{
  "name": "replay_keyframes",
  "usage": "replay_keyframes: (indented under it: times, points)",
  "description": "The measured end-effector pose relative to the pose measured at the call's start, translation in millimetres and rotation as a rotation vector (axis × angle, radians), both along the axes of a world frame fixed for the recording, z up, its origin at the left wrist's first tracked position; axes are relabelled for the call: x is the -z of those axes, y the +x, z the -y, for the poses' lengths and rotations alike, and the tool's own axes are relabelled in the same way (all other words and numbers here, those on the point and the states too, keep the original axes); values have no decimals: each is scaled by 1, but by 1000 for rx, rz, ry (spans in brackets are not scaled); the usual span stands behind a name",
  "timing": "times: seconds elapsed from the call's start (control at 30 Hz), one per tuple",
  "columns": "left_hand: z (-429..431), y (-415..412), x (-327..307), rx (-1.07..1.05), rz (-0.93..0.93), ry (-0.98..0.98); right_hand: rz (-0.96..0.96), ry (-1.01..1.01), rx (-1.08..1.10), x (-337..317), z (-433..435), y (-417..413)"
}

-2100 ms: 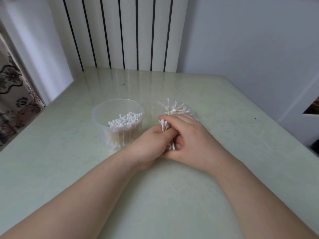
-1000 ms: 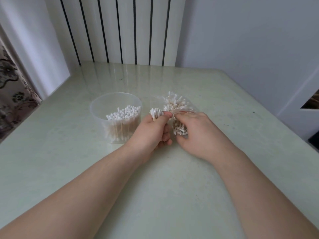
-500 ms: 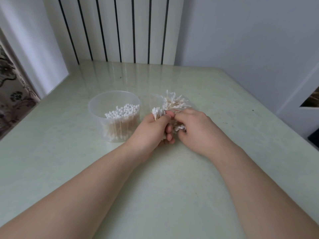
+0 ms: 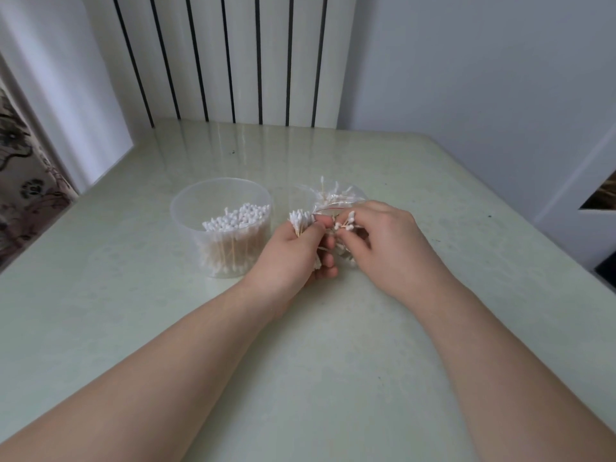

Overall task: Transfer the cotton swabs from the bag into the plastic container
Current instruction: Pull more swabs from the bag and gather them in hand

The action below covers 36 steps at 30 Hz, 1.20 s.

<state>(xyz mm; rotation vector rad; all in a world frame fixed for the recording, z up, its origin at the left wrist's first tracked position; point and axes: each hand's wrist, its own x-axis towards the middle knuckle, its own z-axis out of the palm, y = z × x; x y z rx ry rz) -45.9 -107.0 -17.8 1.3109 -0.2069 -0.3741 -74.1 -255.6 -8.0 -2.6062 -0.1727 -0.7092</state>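
Your left hand grips an upright swab bundle, heads up, just right of the plastic container. Your right hand pinches a few swabs at the bag.

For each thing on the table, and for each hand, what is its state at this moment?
plastic container: upright, uncovered, partly filled with swabs standing on end.
bag: lying on the table, some swabs inside.
left hand: grips a bundle of swabs.
right hand: pinches a small cluster of swabs.
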Motion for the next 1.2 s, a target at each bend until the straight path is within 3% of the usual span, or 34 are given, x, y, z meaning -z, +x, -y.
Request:
replay_keyframes:
  times: [0.1, 0.3, 0.67, 0.8, 1.0, 1.2]
  points:
    - [1, 1, 1, -18, 5, 8, 75, 84, 39, -5, -1, -4]
    - [2, 0, 1, -54, -3, 20, 110, 464, 97, -7, 1, -4]
    - [2, 0, 3, -124, 48, 86, 29, 787, 95, -18, 2, -6]
    - [3, -1, 3, -44, 38, 56, -46, 1067, 7, -18, -5, -2]
    - [-2, 1, 0, 47, -3, -13, -129, 1177, -26, -16, -9, 0]
    - [-2, -1, 5, 115, 217, 151, -128, 1305, -18, -15, -9, 1]
